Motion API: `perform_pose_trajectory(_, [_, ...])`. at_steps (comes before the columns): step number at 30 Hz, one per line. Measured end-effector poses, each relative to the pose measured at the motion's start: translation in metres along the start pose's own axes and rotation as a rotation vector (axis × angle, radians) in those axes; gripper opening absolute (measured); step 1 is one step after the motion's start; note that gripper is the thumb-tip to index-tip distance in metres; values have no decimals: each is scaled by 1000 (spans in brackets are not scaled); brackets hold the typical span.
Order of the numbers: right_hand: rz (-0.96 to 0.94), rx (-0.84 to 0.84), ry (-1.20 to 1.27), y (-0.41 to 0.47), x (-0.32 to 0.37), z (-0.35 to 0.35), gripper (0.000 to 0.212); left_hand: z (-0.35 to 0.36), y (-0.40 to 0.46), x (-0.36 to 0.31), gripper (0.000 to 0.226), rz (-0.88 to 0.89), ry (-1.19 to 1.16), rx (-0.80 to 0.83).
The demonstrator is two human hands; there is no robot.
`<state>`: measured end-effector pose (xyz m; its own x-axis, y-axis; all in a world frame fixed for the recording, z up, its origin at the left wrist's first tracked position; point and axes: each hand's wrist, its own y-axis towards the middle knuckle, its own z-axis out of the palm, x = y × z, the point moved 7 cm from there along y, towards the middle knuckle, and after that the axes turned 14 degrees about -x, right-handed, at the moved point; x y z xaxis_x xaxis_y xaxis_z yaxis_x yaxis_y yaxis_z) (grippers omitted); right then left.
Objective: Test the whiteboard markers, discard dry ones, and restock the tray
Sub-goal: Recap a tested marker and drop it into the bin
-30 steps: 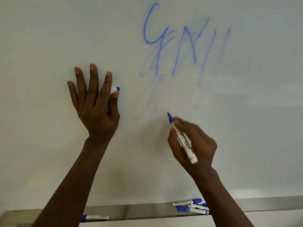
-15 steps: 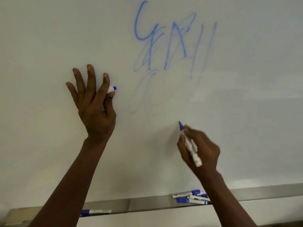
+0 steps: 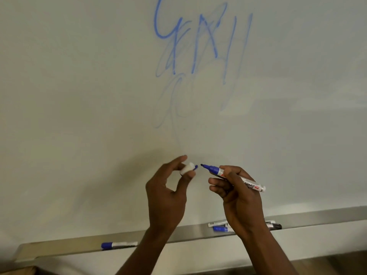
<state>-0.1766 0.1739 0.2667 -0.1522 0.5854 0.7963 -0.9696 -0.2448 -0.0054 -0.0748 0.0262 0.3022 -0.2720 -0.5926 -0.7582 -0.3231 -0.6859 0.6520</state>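
Uncapped blue-tipped white marker point(image 3: 234, 176) held tip-to-cap before whiteboard point(image 3: 79, 96).
Right grip point(image 3: 236, 193) curled round marker; left grip point(image 3: 168, 187) pinching white-and-blue cap point(image 3: 188, 168), just apart.

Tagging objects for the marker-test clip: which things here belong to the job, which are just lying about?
In the job:
- uncapped marker, gripped by right hand
- cap, pinched by left hand
- whiteboard with blue test scribbles
- spare markers and lone marker on tray

Lying about:
- nothing visible

Cap and marker tip apart, lower centre of frame.
Left hand point(image 3: 164, 195) pinches cap point(image 3: 187, 168); right hand point(image 3: 236, 193) grips uncapped blue marker point(image 3: 234, 176), tip pointing left at cap.
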Motion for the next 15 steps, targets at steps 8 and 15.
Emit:
perform_pose_trajectory(8, [-31, -7, -65, -6, 1, -17, 56, 11, -17, 8, 27, -57, -40, 150])
perform_pose_trajectory(15, [-73, -48, -167, -11, 6, -48, 47, 24, -30, 12, 26, -4, 11, 271])
